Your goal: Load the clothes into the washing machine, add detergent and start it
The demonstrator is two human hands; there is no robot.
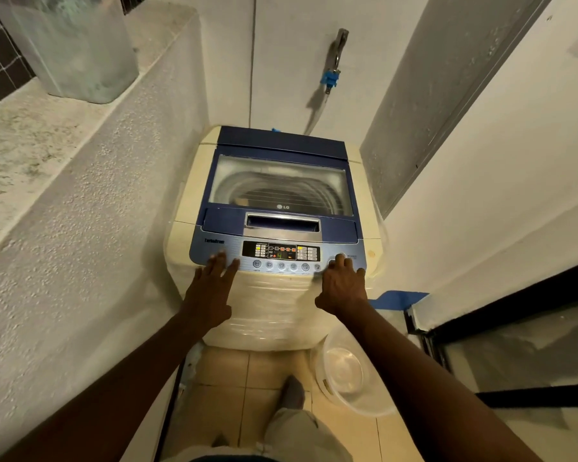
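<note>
A cream and blue top-loading washing machine (364, 235) stands in a narrow alcove with its glass lid (281, 185) down; the drum shows through it, and I cannot make out clothes. Lights are lit on the control panel (281, 252). My left hand (211, 288) lies flat with spread fingers on the panel's left end. My right hand (342, 285) rests at the panel's right end, its index fingertip on a round button (340, 256). No detergent is in view.
An empty clear plastic basin (347, 375) leans on the tiled floor at the machine's right foot. A wall tap with a blue hose fitting (331, 78) is behind the machine. Rough walls close in left and right; a glass door frame (481, 328) is at right.
</note>
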